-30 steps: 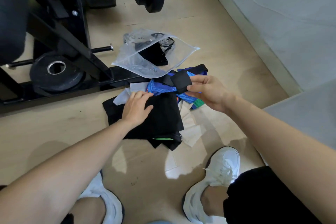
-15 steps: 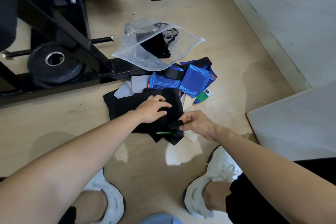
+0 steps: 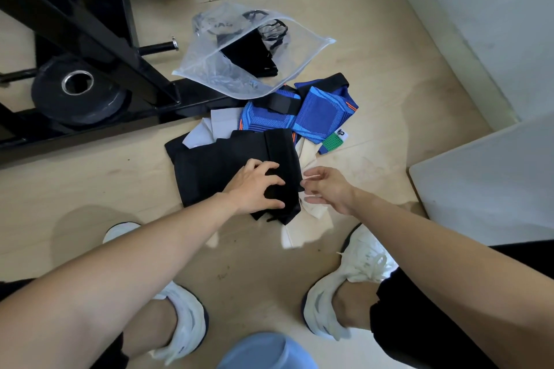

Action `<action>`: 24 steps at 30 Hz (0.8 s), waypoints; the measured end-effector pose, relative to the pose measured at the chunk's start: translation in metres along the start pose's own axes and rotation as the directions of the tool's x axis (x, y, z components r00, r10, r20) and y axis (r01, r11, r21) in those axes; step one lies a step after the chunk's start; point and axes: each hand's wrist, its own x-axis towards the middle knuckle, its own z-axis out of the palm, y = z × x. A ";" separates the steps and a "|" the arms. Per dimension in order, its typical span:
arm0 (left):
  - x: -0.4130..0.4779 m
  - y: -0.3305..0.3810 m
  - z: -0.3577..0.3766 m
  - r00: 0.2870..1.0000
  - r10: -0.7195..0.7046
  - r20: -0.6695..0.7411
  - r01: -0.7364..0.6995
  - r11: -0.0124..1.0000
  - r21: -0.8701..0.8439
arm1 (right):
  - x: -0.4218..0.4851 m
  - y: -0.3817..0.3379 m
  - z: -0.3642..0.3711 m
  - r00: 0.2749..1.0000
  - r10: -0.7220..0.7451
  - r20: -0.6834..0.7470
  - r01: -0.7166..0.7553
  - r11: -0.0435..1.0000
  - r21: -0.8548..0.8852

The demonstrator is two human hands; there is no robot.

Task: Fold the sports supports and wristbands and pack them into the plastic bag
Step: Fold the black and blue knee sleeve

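Note:
A black sports support (image 3: 215, 171) lies flat on the wooden floor, folded over along its right side. My left hand (image 3: 254, 186) rests on its lower right part, fingers and thumb curled around a bunched fold. My right hand (image 3: 326, 189) hovers at the support's right edge, its fingers spread and loose, tips at the fabric. Two blue knitted supports (image 3: 323, 111) with a black strap lie just beyond. The clear plastic bag (image 3: 209, 69) lies open further back, with a black item (image 3: 251, 54) inside it.
White and grey card sheets (image 3: 311, 153) stick out from under the supports. A black gym machine frame (image 3: 90, 24) and a weight plate (image 3: 78, 90) stand at the left. A grey mat (image 3: 494, 174) fills the right. My white shoes (image 3: 353, 287) are close below.
My right hand let go of the black strap on the blue supports and dropped to the black support's right edge. My left hand slid down and right across the black support.

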 end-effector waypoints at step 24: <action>-0.017 -0.001 -0.109 0.983 -0.151 -0.100 -0.011 0.500 -0.866 | -0.028 -0.119 -0.002 0.909 -0.284 0.307 0.402 0.795 -0.455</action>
